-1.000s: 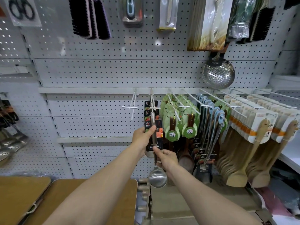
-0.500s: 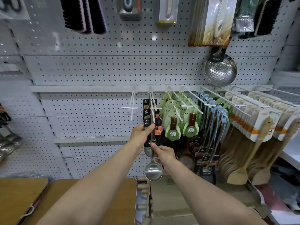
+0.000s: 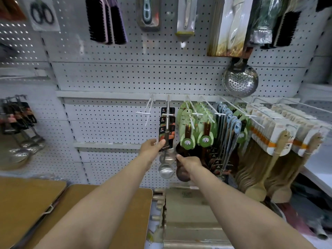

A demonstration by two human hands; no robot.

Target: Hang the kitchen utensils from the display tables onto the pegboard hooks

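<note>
A steel ladle (image 3: pixel 166 170) with a black and orange card tag (image 3: pixel 168 136) hangs on a white pegboard hook (image 3: pixel 168 115), in front of two more tagged ladles. My left hand (image 3: pixel 150 148) pinches the lower left edge of the front tag. My right hand (image 3: pixel 188 163) sits just right of the ladle's handle, fingers loosely curled, apart from it and holding nothing. An empty white hook (image 3: pixel 146 113) sticks out to the left.
Right of the ladles hang green-tagged wooden spoons (image 3: pixel 195 130), blue-handled utensils (image 3: pixel 228 126) and wooden spatulas (image 3: pixel 280 141). A steel skimmer (image 3: pixel 239 81) hangs above. Brown tables (image 3: pixel 45 209) stand at lower left; a cardboard box (image 3: pixel 190 212) sits below my arms.
The ladle went onto the hook and hangs freely. My right hand let go of its handle and drew back to the right. My left hand stays on the tag.
</note>
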